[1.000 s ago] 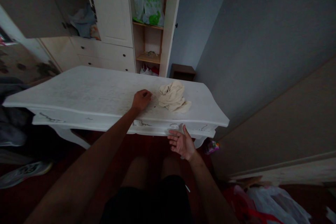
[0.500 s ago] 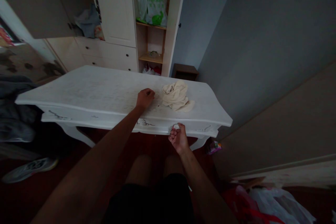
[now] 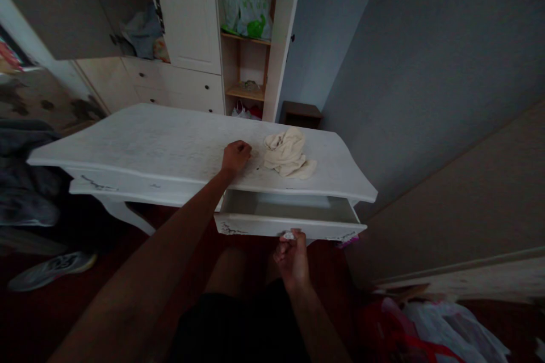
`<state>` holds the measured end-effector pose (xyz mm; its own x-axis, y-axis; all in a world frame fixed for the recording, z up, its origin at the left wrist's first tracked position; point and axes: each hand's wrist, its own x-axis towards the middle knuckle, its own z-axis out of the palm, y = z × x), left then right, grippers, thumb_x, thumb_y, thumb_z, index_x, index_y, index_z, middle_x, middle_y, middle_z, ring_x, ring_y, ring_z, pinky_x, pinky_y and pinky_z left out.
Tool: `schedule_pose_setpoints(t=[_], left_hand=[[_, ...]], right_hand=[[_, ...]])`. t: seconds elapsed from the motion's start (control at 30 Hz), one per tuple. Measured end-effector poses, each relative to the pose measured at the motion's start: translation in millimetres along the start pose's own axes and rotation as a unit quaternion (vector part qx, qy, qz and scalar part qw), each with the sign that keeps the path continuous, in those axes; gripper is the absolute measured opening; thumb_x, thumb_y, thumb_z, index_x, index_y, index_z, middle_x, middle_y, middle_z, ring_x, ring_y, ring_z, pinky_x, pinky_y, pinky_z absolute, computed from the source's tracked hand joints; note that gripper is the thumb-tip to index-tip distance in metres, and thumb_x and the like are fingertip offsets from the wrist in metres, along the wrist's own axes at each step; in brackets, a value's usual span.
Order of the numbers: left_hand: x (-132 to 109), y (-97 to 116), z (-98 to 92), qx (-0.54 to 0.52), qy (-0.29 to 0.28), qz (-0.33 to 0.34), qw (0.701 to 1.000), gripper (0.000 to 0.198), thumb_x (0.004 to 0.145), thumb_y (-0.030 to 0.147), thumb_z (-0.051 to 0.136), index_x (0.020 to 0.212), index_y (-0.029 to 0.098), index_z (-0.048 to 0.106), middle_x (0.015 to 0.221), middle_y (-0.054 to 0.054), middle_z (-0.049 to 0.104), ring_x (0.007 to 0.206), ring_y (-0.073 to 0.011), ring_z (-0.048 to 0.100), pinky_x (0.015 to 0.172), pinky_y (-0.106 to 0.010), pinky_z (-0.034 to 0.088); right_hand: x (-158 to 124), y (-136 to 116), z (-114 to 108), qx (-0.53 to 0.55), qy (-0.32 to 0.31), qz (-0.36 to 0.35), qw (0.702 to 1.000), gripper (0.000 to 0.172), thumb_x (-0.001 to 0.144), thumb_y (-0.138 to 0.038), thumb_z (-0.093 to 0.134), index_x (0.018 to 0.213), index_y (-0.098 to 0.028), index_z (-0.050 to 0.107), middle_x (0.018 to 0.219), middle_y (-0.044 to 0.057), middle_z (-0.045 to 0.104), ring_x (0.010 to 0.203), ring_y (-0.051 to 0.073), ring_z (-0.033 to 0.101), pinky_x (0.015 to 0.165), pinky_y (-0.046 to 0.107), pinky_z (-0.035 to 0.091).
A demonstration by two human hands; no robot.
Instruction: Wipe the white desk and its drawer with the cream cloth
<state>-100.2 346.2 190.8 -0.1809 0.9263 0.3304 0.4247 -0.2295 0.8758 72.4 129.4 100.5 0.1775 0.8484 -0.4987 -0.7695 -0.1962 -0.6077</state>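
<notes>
With thumb and fingers, my right hand [image 3: 293, 261] grips the small white knob [image 3: 289, 235] on the front of a drawer [image 3: 255, 227]. The drawer is pulled out of the white table [image 3: 140, 142], and its visible inside looks bare. My left hand [image 3: 237, 156] rests on the tabletop with its fingers curled closed; whatever they may hold is hidden. Just right of that hand lies a crumpled cream cloth [image 3: 287, 153]. Dark smudges mark the tabletop around my left hand.
Behind the table stands a white cabinet [image 3: 187, 17] with open shelves holding plastic bags [image 3: 253, 11]. A small brown box-shaped unit [image 3: 301, 113] is beside it. Dark clothes and a shoe [image 3: 53, 271] are at left, with bags [image 3: 455, 329] on the floor at right.
My right hand has moved toward me with the knob, and the drawer that was closed is now pulled out. My left hand has stayed on the tabletop.
</notes>
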Motion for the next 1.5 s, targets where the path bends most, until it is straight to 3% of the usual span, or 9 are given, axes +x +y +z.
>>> schedule_pose_setpoints(t=[0.13, 0.4, 0.53, 0.67, 0.8, 1.03, 1.17, 1.37, 1.5], left_hand=[[-0.5, 0.2, 0.0, 0.004, -0.002, 0.009, 1.0, 0.018, 0.074, 0.03, 0.052, 0.065, 0.018, 0.062, 0.058, 0.0, 0.062, 0.057, -0.0152, 0.056, 0.056, -0.025, 0.042], [-0.1, -0.6, 1.1, -0.012, 0.009, -0.001, 1.0, 0.018, 0.074, 0.03, 0.054, 0.065, 0.017, 0.063, 0.059, -0.001, 0.063, 0.058, -0.0146, 0.057, 0.059, -0.025, 0.043], [-2.4, 1.9, -0.3, -0.014, 0.012, 0.005, 1.0, 0.017, 0.073, 0.029, 0.054, 0.065, 0.017, 0.063, 0.059, -0.001, 0.062, 0.058, -0.0148, 0.057, 0.058, -0.025, 0.043], [-2.9, 2.5, -0.3, -0.018, 0.011, 0.0, 1.0, 0.017, 0.074, 0.029, 0.053, 0.066, 0.017, 0.063, 0.06, -0.001, 0.062, 0.058, -0.0144, 0.057, 0.058, -0.025, 0.043], [-1.4, -0.4, 0.9, -0.031, 0.011, -0.005, 0.999, 0.017, 0.073, 0.03, 0.054, 0.068, 0.017, 0.064, 0.06, -0.001, 0.063, 0.057, -0.0142, 0.056, 0.058, -0.025, 0.043], [-1.2, -1.9, 0.7, -0.027, 0.014, 0.005, 1.0, 0.017, 0.074, 0.029, 0.055, 0.067, 0.017, 0.065, 0.059, -0.001, 0.062, 0.057, -0.0142, 0.057, 0.059, -0.025, 0.044], [-1.1, -2.0, 0.6, -0.039, 0.014, 0.009, 0.999, 0.017, 0.074, 0.029, 0.055, 0.067, 0.016, 0.064, 0.058, 0.0, 0.062, 0.056, -0.0139, 0.057, 0.057, -0.025, 0.043], [-2.4, -1.3, 0.1, -0.034, 0.012, 0.005, 0.999, 0.018, 0.074, 0.03, 0.055, 0.067, 0.017, 0.065, 0.059, 0.0, 0.062, 0.056, -0.0138, 0.057, 0.057, -0.025, 0.043], [-3.5, 0.3, -0.5, -0.037, 0.01, 0.002, 0.999, 0.018, 0.074, 0.031, 0.055, 0.067, 0.016, 0.064, 0.059, -0.001, 0.062, 0.056, -0.0135, 0.056, 0.056, -0.024, 0.043]], right_hand=[[-26.1, 10.1, -13.4, 0.012, 0.005, -0.008, 1.0, 0.032, 0.071, -0.047, 0.068, 0.059, -0.02, 0.056, 0.043, -0.009, 0.048, 0.036, 0.005, 0.037, 0.04, 0.02, 0.03], [-65.8, 30.2, -37.5, 0.04, 0.059, 0.001, 0.997, 0.033, 0.067, -0.047, 0.076, 0.065, -0.022, 0.055, 0.052, -0.008, 0.058, 0.039, 0.006, 0.043, 0.04, 0.02, 0.032], [-77.1, 42.6, -51.3, 0.052, 0.069, 0.014, 0.996, 0.037, 0.065, -0.049, 0.078, 0.06, -0.022, 0.052, 0.046, -0.009, 0.051, 0.039, 0.006, 0.042, 0.041, 0.02, 0.034], [-80.1, 52.9, -68.1, 0.059, 0.084, 0.035, 0.994, 0.039, 0.057, -0.047, 0.083, 0.059, -0.023, 0.053, 0.048, -0.008, 0.054, 0.04, 0.007, 0.044, 0.042, 0.021, 0.036], [-79.7, 51.3, -79.5, 0.027, 0.058, 0.068, 0.996, 0.039, 0.049, -0.044, 0.089, 0.058, -0.022, 0.058, 0.045, -0.008, 0.053, 0.039, 0.007, 0.044, 0.04, 0.021, 0.034], [-77.2, 36.4, -89.5, -0.041, -0.005, 0.138, 0.99, 0.041, 0.043, -0.044, 0.092, 0.062, -0.02, 0.066, 0.057, -0.003, 0.065, 0.039, 0.008, 0.048, 0.038, 0.021, 0.035], [-75.3, 36.2, -94.1, -0.053, -0.037, 0.115, 0.991, 0.038, 0.049, -0.045, 0.091, 0.066, -0.019, 0.068, 0.062, -0.001, 0.067, 0.039, 0.008, 0.05, 0.04, 0.023, 0.041], [-74.1, 46.5, -99.2, -0.033, -0.007, 0.1, 0.994, 0.04, 0.048, -0.05, 0.09, 0.063, -0.019, 0.07, 0.059, 0.0, 0.066, 0.042, 0.009, 0.051, 0.039, 0.022, 0.04], [-73.8, 51.7, -106.3, -0.042, -0.023, 0.097, 0.994, 0.04, 0.046, -0.048, 0.091, 0.063, -0.018, 0.071, 0.056, 0.0, 0.065, 0.038, 0.008, 0.049, 0.038, 0.023, 0.04]])
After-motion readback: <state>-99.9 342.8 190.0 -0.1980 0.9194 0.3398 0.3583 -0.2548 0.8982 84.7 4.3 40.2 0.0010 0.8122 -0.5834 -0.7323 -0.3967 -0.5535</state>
